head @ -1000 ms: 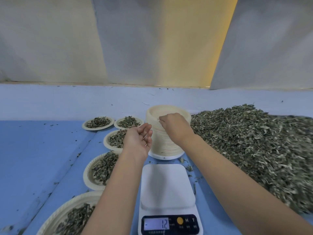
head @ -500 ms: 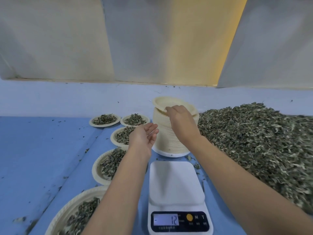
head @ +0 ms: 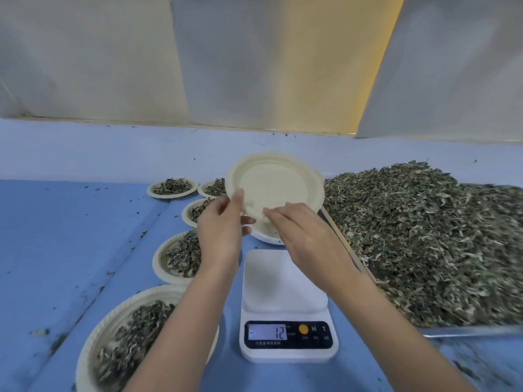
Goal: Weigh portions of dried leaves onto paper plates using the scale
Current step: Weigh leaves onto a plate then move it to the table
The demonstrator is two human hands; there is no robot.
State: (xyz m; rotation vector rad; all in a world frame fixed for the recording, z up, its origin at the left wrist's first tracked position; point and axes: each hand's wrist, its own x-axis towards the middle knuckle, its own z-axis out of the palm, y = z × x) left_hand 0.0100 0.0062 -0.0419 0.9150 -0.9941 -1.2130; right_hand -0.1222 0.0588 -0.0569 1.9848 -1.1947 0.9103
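Both hands hold an empty cream paper plate (head: 274,183), tilted toward me above the plate stack, whose base (head: 266,236) shows just below it. My left hand (head: 223,227) pinches the plate's near left rim with thumb and fingers. My right hand (head: 294,227) pinches the near rim from the right. A white digital scale (head: 284,278) stands bare below the hands, its display (head: 267,332) reading -12. A big heap of dried leaves (head: 430,236) lies on a tray to the right.
Several paper plates with leaf portions stand in a row on the blue table at left, the nearest plate (head: 107,326) at the bottom and the farthest plate (head: 172,188) by the back ledge. The metal tray's edge (head: 467,331) runs right of the scale. A pale wall rises behind.
My right hand lifted the top plate off the stack and tilted it toward me. My left hand moved in from beside the stack and took hold of the rim.
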